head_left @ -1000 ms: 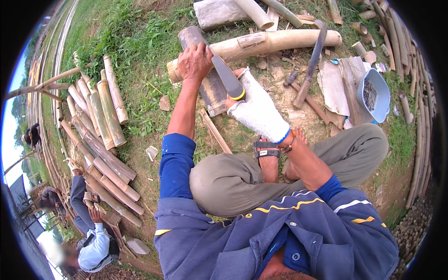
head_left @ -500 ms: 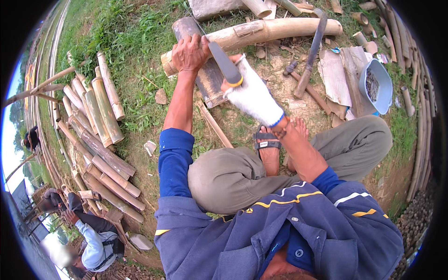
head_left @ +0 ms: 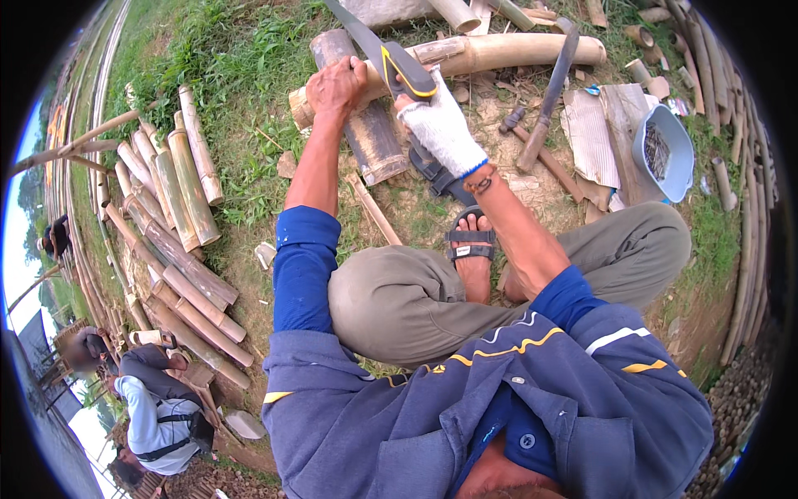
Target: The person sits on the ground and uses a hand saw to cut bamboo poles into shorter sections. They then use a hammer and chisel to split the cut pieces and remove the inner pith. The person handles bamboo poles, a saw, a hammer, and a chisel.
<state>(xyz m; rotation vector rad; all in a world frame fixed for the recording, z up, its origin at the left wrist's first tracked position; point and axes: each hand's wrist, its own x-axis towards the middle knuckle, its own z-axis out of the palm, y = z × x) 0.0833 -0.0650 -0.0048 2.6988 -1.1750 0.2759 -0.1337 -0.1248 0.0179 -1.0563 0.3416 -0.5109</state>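
My bare left hand (head_left: 336, 85) is wrapped over a thick, pale bamboo pole (head_left: 524, 51), close to its left end. The pole rests across a short, darker bamboo log (head_left: 376, 148). In my right hand (head_left: 443, 129), which wears a white glove that leaves the fingertips bare, is the black-and-yellow handle of a handsaw (head_left: 362, 37). Its grey blade slants away over the pole, just right of my left hand, and its tip reaches the top edge of the view. Whether the teeth sit in a cut cannot be made out.
Right of the pole lie a hammer (head_left: 544, 158) and a long-bladed machete (head_left: 551, 100). A blue tub (head_left: 665, 158) of nails stands beside cardboard (head_left: 592, 137). Cut bamboo pieces (head_left: 195, 187) are piled at the left. A co-worker (head_left: 154, 416) sits at lower left.
My right hand has pushed the saw forward, away from me, so more blade extends past the pole. My left hand stays on the pole. An empty sandal behind my right hand now shows.
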